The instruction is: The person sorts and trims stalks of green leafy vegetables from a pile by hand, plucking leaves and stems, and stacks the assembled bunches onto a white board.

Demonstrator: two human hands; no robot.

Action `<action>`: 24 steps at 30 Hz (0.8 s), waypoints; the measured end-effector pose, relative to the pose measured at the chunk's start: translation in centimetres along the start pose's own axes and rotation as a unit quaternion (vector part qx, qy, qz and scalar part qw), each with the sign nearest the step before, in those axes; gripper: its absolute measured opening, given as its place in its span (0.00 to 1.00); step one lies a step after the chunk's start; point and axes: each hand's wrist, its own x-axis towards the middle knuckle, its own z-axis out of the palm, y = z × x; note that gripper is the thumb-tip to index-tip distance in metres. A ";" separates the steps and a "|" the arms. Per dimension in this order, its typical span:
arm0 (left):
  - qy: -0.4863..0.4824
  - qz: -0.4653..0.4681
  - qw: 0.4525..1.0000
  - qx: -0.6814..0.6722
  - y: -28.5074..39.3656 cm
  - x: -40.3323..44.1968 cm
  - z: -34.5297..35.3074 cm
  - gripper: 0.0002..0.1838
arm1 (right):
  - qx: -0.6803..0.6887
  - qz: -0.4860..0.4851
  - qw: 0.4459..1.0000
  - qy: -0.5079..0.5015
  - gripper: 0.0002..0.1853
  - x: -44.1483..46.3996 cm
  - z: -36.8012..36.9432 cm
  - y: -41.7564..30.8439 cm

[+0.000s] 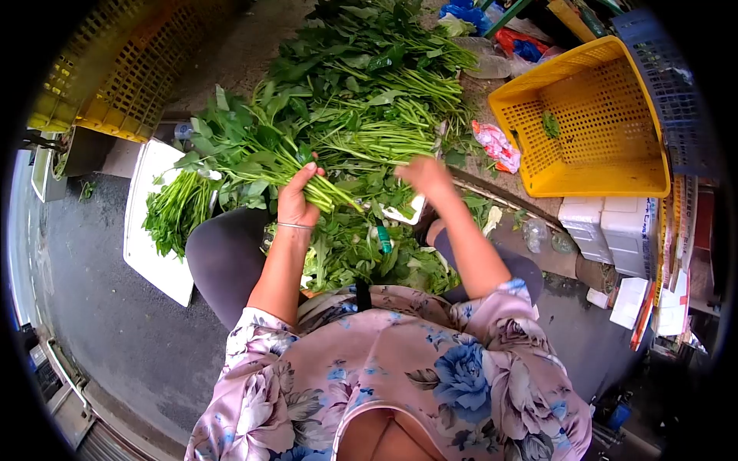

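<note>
My left hand (296, 200) is closed around the stems of a bunch of leafy greens (265, 157), which look like water spinach, leaves pointing up and left. My right hand (425, 175) is beside the stem ends of a large heap of the same greens (373, 138); motion blurs its fingers, so I cannot tell whether it grips anything. Below my hands, loose leaves (354, 257) lie between my knees, with a small green object (384, 240) among them. A separate bundle of greens (178, 211) rests on a white board (150, 246) at my left.
A yellow perforated crate (607, 180) stands tilted at the right, with a leaf scrap inside. Another yellow crate (127, 92) is at upper left. White foam boxes (626, 230) are stacked at right. A pink and white plastic bag (496, 146) lies near the heap.
</note>
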 end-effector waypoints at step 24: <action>-0.001 -0.069 0.996 0.050 -2.8 -0.1 0.8 0.12 | 0.673 -0.045 0.724 -0.142 0.10 -4.2 0.5 -0.6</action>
